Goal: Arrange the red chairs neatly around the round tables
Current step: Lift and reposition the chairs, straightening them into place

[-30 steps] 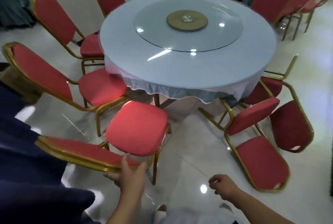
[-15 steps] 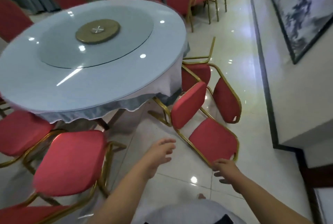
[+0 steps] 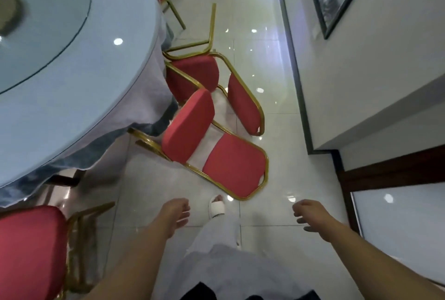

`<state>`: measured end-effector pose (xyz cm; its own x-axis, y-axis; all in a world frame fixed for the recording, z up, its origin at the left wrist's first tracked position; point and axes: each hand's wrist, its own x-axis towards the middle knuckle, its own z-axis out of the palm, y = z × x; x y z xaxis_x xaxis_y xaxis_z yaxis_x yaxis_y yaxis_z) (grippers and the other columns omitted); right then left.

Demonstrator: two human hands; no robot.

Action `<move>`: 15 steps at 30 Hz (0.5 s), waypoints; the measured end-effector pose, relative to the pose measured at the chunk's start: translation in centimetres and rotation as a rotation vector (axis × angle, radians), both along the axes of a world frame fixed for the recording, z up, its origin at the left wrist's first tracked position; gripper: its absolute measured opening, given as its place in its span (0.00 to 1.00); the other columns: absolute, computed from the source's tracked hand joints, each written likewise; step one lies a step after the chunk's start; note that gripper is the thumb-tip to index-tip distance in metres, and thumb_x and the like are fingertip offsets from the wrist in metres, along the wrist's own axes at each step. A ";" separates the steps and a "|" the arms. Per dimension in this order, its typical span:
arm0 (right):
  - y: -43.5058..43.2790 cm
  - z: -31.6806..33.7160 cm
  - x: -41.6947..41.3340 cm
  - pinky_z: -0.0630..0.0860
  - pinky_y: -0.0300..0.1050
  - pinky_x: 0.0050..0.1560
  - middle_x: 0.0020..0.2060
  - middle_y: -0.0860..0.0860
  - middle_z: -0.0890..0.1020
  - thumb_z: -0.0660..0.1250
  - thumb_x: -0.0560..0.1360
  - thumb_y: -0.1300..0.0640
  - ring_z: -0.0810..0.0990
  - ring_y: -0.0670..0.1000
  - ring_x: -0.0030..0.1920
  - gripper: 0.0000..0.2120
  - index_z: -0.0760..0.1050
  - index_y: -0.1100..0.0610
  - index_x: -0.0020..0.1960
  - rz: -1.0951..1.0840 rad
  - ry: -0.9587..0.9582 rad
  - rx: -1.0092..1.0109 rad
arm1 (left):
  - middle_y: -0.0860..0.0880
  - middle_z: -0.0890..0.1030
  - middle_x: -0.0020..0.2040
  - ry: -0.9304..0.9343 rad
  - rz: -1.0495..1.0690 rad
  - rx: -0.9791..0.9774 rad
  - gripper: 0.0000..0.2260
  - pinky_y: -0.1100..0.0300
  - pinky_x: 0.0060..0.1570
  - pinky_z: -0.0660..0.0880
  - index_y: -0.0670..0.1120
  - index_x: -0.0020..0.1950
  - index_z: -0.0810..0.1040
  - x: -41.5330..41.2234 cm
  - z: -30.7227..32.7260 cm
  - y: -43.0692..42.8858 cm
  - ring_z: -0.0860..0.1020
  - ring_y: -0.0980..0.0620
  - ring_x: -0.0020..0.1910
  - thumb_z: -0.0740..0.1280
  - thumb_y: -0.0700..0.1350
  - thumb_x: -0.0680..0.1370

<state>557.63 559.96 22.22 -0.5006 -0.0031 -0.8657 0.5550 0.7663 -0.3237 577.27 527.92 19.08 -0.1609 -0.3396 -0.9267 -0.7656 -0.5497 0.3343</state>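
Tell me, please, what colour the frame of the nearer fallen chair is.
Gold; the fallen chair has a gold metal frame, best seen in the head view.

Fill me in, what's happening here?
A person is tidying red chairs at the round table. The nearer tipped chair and the farther tipped chair lie overturned on the floor beside it. The left hand and right hand are both empty, held out toward the nearer one without touching it. An upright chair stands at the lower left.
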 end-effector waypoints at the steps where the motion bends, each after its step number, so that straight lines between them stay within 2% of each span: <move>1: 0.2 0.2 -1.0 0.69 0.50 0.44 0.43 0.58 0.79 0.65 0.76 0.63 0.76 0.57 0.42 0.06 0.78 0.64 0.51 -0.012 0.006 0.023 | 0.43 0.78 0.43 -0.026 -0.024 -0.010 0.05 0.56 0.42 0.74 0.41 0.49 0.76 -0.9 -0.6 -0.3 0.76 0.47 0.41 0.65 0.42 0.80; 3: 0.4 0.9 -2.8 0.69 0.48 0.42 0.43 0.59 0.78 0.65 0.76 0.64 0.76 0.57 0.41 0.05 0.79 0.64 0.49 -0.013 0.019 0.075 | 0.44 0.76 0.41 -0.075 -0.096 -0.008 0.03 0.57 0.40 0.72 0.41 0.48 0.75 -2.4 -1.0 -0.4 0.73 0.48 0.38 0.64 0.40 0.79; 5: 0.0 1.3 -4.6 0.70 0.46 0.40 0.43 0.59 0.79 0.65 0.76 0.64 0.77 0.57 0.42 0.05 0.79 0.62 0.48 0.026 0.049 0.106 | 0.44 0.76 0.42 -0.097 -0.159 0.005 0.03 0.58 0.41 0.72 0.41 0.49 0.75 -3.8 -1.4 -0.5 0.74 0.48 0.40 0.64 0.40 0.79; 8: -1.1 1.0 -8.3 0.71 0.46 0.44 0.47 0.58 0.81 0.67 0.76 0.62 0.79 0.57 0.46 0.06 0.80 0.60 0.52 0.101 0.111 0.098 | 0.44 0.77 0.44 -0.091 -0.202 0.018 0.05 0.58 0.41 0.73 0.42 0.52 0.76 -6.1 -1.5 -0.7 0.75 0.48 0.42 0.65 0.42 0.80; 12: -3.2 -0.5 -13.2 0.76 0.51 0.53 0.53 0.55 0.80 0.69 0.75 0.57 0.79 0.57 0.52 0.12 0.77 0.58 0.58 0.237 0.096 0.094 | 0.44 0.77 0.48 -0.077 -0.137 -0.007 0.08 0.55 0.48 0.73 0.41 0.56 0.77 -8.7 -1.2 -1.0 0.75 0.47 0.46 0.64 0.44 0.81; 15: -5.3 -2.5 -17.0 0.76 0.48 0.51 0.50 0.52 0.79 0.69 0.75 0.55 0.79 0.54 0.50 0.15 0.76 0.57 0.60 0.425 0.082 0.101 | 0.45 0.77 0.46 -0.064 -0.029 -0.054 0.05 0.57 0.43 0.73 0.44 0.52 0.77 -9.7 -1.6 -1.2 0.75 0.49 0.42 0.62 0.42 0.82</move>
